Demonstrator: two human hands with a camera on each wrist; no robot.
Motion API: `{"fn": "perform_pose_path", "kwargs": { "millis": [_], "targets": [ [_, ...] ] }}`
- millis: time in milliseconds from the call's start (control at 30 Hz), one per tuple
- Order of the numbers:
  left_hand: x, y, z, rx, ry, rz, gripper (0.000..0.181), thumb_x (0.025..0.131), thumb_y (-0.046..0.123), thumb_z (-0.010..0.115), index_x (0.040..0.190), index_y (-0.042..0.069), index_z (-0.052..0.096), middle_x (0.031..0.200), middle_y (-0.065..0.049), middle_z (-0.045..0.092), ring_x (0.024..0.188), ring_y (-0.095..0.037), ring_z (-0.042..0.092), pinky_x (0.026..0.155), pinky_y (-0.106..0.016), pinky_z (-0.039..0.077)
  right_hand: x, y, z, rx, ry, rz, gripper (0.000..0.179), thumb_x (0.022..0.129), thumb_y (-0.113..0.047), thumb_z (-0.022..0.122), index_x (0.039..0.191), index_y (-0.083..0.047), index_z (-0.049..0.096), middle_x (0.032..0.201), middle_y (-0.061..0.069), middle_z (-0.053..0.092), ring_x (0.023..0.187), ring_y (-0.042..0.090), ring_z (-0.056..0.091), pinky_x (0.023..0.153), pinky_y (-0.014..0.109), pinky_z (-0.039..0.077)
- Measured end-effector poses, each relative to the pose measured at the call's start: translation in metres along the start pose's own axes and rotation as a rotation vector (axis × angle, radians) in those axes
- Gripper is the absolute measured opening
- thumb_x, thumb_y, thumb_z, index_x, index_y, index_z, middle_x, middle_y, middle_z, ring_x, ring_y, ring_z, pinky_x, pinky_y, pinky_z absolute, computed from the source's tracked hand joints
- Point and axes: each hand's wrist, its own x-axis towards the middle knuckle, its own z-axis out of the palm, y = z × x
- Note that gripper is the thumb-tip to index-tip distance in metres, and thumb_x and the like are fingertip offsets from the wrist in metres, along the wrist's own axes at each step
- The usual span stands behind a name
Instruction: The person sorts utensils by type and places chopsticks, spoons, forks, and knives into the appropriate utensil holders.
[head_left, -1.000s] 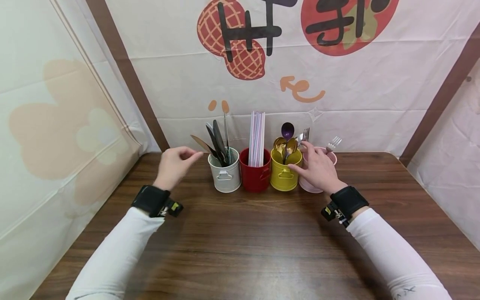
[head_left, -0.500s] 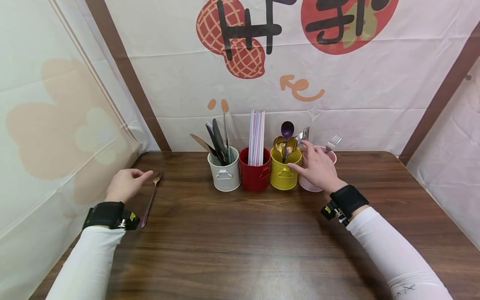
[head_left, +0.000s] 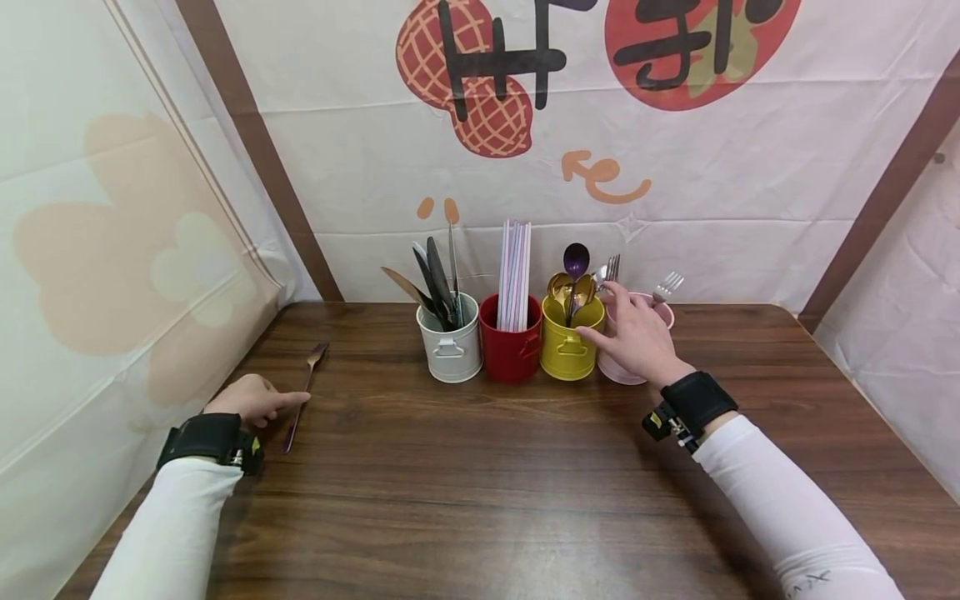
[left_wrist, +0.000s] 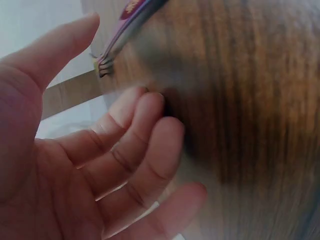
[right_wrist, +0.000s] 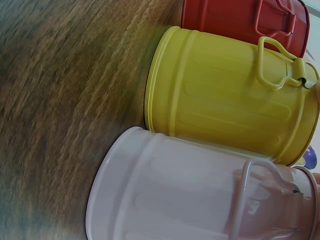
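At the table's left side lies a fork with a purple handle, its tines pointing away from me. My left hand is low beside it, one digit reaching across the fork's middle in the head view. In the left wrist view the thumb stands apart from loosely bent fingers, with the fork beyond them and nothing held. My right hand is spread at the rims of the yellow bucket and the pink bucket. Gold spoons and a purple spoon stand in the yellow bucket; forks rise by the pink one.
A white bucket of knives and a red bucket of striped straws continue the row to the left. The wooden table meets a printed cloth wall behind and another at left.
My left hand has moved left and down from beside the white bucket, then lowered toward the fork, a digit now crossing its middle. The right hand stays in place.
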Motion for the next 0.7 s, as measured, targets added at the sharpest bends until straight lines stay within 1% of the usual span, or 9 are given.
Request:
{"fn": "perform_pose_path", "kwargs": {
  "millis": [67, 167, 267, 400, 500, 700],
  "targets": [
    [0.002, 0.001, 0.002, -0.016, -0.011, -0.005, 0.051, 0.084, 0.052, 0.068, 0.053, 0.016, 0.05, 0.065, -0.001, 0.061, 0.066, -0.02, 0.06, 0.055, -0.034, 0.049, 0.0, 0.0, 0.0, 0.003, 0.002, -0.002, 0.09, 0.084, -0.06, 0.065, 0.145, -0.005, 0.029, 0.13, 0.014, 0.057, 0.121, 0.037, 0.045, 0.092, 0.051, 0.041],
    [0.007, 0.002, 0.005, -0.041, -0.008, -0.016, 0.046, 0.083, 0.047, 0.072, 0.056, 0.014, 0.055, 0.062, 0.0, 0.059, 0.064, -0.019, 0.058, 0.054, -0.034, 0.048, 0.0, 0.001, 0.0, 0.003, 0.003, -0.006, 0.09, 0.085, -0.061, 0.064, 0.145, -0.005, 0.029, 0.131, 0.014, 0.057, 0.121, 0.037, 0.045, 0.093, 0.051, 0.041],
    [0.011, 0.002, 0.007, -0.077, -0.01, -0.031, 0.036, 0.082, 0.039, 0.075, 0.065, 0.009, 0.063, 0.064, 0.001, 0.06, 0.065, -0.018, 0.059, 0.054, -0.034, 0.049, 0.0, 0.001, 0.0, 0.006, 0.002, -0.004, 0.09, 0.084, -0.061, 0.064, 0.145, -0.006, 0.029, 0.131, 0.014, 0.057, 0.121, 0.037, 0.045, 0.092, 0.051, 0.041],
    [0.015, 0.003, 0.006, -0.131, -0.028, -0.043, 0.029, 0.082, 0.03, 0.076, 0.073, 0.003, 0.069, 0.07, -0.002, 0.065, 0.068, -0.02, 0.062, 0.057, -0.037, 0.052, 0.0, 0.001, 0.0, 0.008, 0.0, -0.005, 0.09, 0.084, -0.061, 0.064, 0.145, -0.006, 0.029, 0.131, 0.014, 0.057, 0.12, 0.037, 0.045, 0.092, 0.051, 0.042],
    [0.017, 0.003, 0.005, -0.165, -0.043, -0.052, 0.027, 0.082, 0.026, 0.075, 0.076, 0.0, 0.071, 0.073, -0.005, 0.068, 0.07, -0.02, 0.064, 0.06, -0.039, 0.053, 0.0, 0.001, 0.001, 0.01, 0.0, -0.005, 0.09, 0.084, -0.062, 0.064, 0.145, -0.006, 0.029, 0.131, 0.014, 0.057, 0.12, 0.037, 0.045, 0.092, 0.051, 0.042],
    [0.019, 0.004, 0.004, -0.227, -0.06, -0.077, 0.025, 0.084, 0.02, 0.073, 0.081, -0.005, 0.07, 0.07, -0.004, 0.067, 0.066, -0.016, 0.064, 0.061, -0.037, 0.055, 0.001, 0.002, 0.001, 0.01, 0.001, -0.006, 0.092, 0.083, -0.064, 0.063, 0.145, -0.006, 0.029, 0.131, 0.014, 0.057, 0.12, 0.037, 0.045, 0.092, 0.052, 0.042]
  ]
}}
